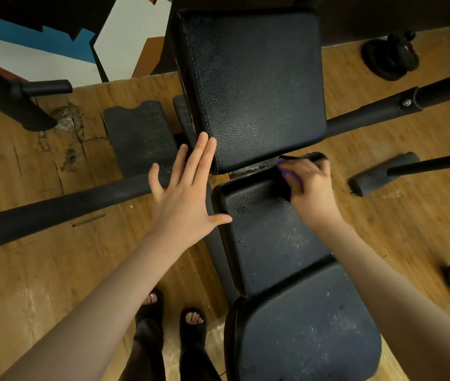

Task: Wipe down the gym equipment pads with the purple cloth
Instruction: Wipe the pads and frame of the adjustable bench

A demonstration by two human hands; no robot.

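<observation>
left hand (184,193): fingers (200,154) lying straight and spread, holding nothing, tips touching the back pad (251,86) at its near left corner.
right hand (310,185): fingers curling round the purple cloth (287,173), pressing it on the far end of the middle pad (270,232).
near seat pad (306,325): lying dusty.

Purple cloth (287,171) bunched at far edge of dusty black middle pad (268,229); back pad (254,86) beyond
</observation>
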